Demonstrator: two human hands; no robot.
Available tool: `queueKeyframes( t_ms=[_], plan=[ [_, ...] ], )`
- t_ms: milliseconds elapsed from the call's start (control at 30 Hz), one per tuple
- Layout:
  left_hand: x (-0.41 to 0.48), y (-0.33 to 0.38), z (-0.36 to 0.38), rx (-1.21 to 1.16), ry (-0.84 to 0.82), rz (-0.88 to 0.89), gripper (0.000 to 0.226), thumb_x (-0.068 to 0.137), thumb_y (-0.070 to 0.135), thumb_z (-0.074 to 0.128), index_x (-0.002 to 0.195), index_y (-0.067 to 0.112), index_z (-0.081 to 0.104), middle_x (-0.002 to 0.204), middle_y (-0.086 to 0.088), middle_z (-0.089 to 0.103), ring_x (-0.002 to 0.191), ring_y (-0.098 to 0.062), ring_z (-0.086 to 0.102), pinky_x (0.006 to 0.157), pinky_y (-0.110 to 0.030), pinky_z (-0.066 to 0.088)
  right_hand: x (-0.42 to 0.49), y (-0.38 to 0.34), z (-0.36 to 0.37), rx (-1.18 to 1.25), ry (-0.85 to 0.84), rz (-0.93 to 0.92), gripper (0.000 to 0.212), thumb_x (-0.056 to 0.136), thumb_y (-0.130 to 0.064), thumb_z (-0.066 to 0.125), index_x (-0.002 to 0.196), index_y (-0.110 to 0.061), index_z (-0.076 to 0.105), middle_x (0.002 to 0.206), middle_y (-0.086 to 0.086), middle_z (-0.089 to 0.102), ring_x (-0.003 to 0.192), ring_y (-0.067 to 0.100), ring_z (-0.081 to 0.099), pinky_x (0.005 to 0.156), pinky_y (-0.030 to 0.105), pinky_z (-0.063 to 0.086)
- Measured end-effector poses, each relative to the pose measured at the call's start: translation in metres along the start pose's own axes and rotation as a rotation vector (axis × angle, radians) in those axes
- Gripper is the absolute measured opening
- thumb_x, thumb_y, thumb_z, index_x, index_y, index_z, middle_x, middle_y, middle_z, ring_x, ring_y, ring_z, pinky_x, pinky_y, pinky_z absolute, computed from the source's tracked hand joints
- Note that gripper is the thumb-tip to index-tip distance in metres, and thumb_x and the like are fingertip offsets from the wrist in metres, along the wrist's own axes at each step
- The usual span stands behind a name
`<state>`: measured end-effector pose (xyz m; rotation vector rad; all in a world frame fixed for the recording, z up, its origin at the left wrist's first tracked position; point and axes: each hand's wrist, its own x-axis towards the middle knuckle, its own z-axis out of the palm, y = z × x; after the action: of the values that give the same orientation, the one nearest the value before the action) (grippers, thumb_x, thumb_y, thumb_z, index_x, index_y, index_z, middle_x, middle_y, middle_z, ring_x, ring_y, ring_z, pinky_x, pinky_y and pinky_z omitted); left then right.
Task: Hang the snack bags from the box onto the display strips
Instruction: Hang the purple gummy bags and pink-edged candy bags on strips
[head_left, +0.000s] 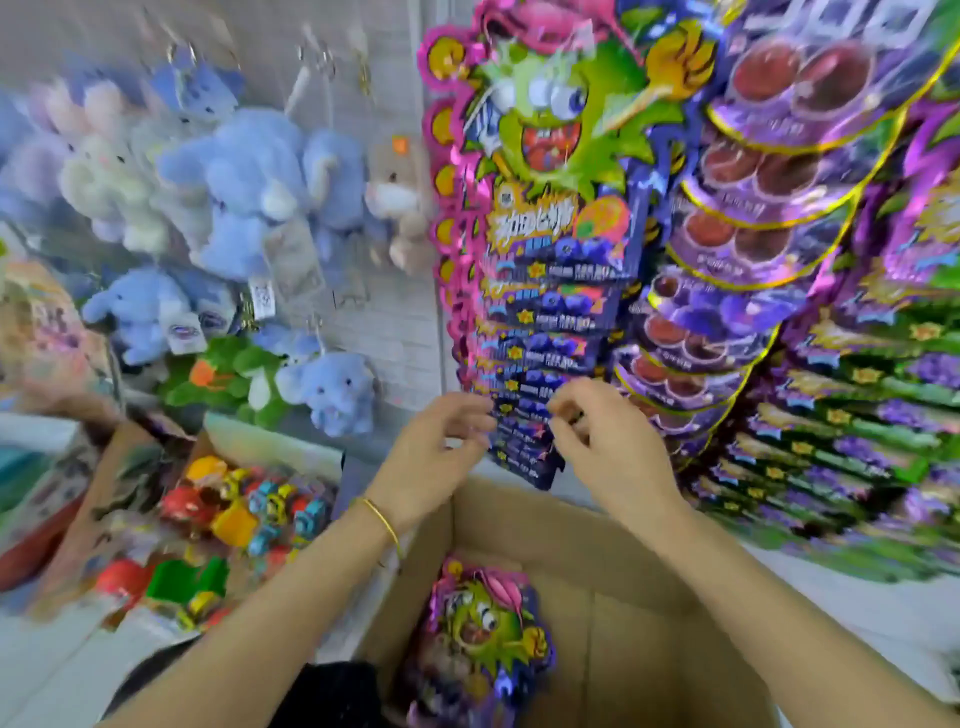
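Observation:
A display strip (545, 171) with a green monster header hangs in the middle, carrying several overlapping dark blue snack bags. My left hand (441, 447) and my right hand (602, 452) are raised at the strip's lower end, one on each side. Both have curled fingers pinching the edges of a blue snack bag (524, 447) among the lowest ones; motion blur hides the exact grip. Below my arms stands an open cardboard box (613, 561). At its bottom lies another monster-header pack of snack bags (483, 623).
More filled strips of purple bags (748, 218) and green-purple bags (852, 415) hang close on the right. Plush toys (244, 197) hang on the wall to the left. A second box of colourful small toys (244, 509) sits on the left.

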<state>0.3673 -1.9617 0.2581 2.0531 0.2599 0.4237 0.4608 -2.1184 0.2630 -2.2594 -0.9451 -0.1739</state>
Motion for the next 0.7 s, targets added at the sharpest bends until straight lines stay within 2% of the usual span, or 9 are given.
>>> queueKeyframes(
  t_ms=[100,200,267,333,433,500,533,633,700],
  plan=[
    [-0.026,-0.048,0.016,0.110,-0.079,-0.111,0.028,0.084,-0.006,0.053,0.104,0.013,0.058,0.089,-0.001,0.062,0.077,0.005,0.057,0.071,-0.008,0.041,-0.051,0.073,0.090,0.153,-0.320,0.371,0.019,0.084,-0.011,0.058,0.079,-0.028,0.050,0.080,-0.003,0.057,0.076,0.022,0.060,0.064,0.032,0.048],
    [-0.023,-0.064,0.014,0.247,-0.172,-0.065,0.028,0.085,-0.001,0.054,0.111,0.006,0.058,0.093,-0.003,0.061,0.087,-0.015,0.059,0.074,-0.008,0.040,-0.090,0.122,0.163,0.209,-0.515,0.673,0.025,0.086,-0.012,0.059,0.072,-0.028,0.045,0.083,0.006,0.060,0.077,0.024,0.058,0.046,0.018,0.034],
    [-0.020,-0.069,0.010,0.308,-0.180,-0.068,0.028,0.085,0.002,0.054,0.112,0.008,0.058,0.094,-0.004,0.064,0.088,-0.022,0.060,0.076,-0.016,0.039,-0.112,0.137,0.200,0.223,-0.574,0.843,0.004,0.087,-0.014,0.058,0.086,-0.015,0.054,0.095,0.012,0.061,0.083,0.023,0.057,0.043,0.016,0.033],
    [-0.019,-0.074,0.007,0.378,-0.154,-0.067,0.029,0.085,0.003,0.054,0.113,0.008,0.057,0.100,-0.007,0.067,0.090,-0.020,0.059,0.074,-0.016,0.036,-0.127,0.142,0.227,0.274,-0.644,0.991,0.030,0.090,-0.011,0.056,0.116,0.002,0.053,0.109,0.015,0.058,0.089,0.019,0.051,0.041,0.013,0.037],
    [-0.017,-0.082,0.004,0.406,-0.146,-0.052,0.029,0.085,0.004,0.054,0.114,0.008,0.057,0.101,-0.008,0.066,0.095,-0.022,0.059,0.077,-0.018,0.037,-0.134,0.146,0.247,0.265,-0.600,1.056,0.039,0.091,-0.004,0.054,0.129,0.001,0.047,0.124,0.013,0.054,0.100,0.020,0.050,0.057,0.011,0.044],
    [-0.014,-0.086,0.002,0.425,-0.138,-0.064,0.028,0.086,0.006,0.053,0.113,0.010,0.057,0.101,-0.007,0.067,0.095,-0.021,0.059,0.079,-0.020,0.037,-0.134,0.144,0.250,0.168,-0.588,1.087,0.038,0.092,-0.009,0.055,0.127,0.002,0.048,0.126,0.016,0.055,0.113,0.028,0.053,0.083,0.024,0.043],
    [-0.013,-0.087,0.001,0.442,-0.137,-0.067,0.028,0.086,0.007,0.052,0.113,0.010,0.057,0.102,-0.007,0.067,0.097,-0.022,0.059,0.082,-0.022,0.039,-0.134,0.145,0.252,0.141,-0.596,1.098,0.035,0.092,-0.012,0.055,0.124,0.001,0.050,0.127,0.018,0.055,0.116,0.030,0.052,0.088,0.028,0.041],
    [-0.010,-0.091,0.000,0.460,-0.136,-0.071,0.027,0.088,0.008,0.051,0.114,0.010,0.057,0.105,-0.011,0.066,0.100,-0.026,0.058,0.086,-0.032,0.041,-0.137,0.148,0.257,0.149,-0.549,1.143,0.010,0.087,-0.016,0.060,0.093,-0.008,0.060,0.119,0.021,0.060,0.111,0.033,0.056,0.091,0.036,0.044],
    [-0.009,-0.092,0.000,0.440,-0.133,-0.062,0.027,0.087,0.008,0.051,0.113,0.010,0.057,0.103,-0.009,0.067,0.097,-0.023,0.059,0.085,-0.028,0.041,-0.137,0.156,0.260,0.200,-0.471,1.184,0.015,0.081,-0.019,0.069,0.089,-0.008,0.063,0.109,0.022,0.065,0.099,0.031,0.062,0.086,0.041,0.049]
  ],
)
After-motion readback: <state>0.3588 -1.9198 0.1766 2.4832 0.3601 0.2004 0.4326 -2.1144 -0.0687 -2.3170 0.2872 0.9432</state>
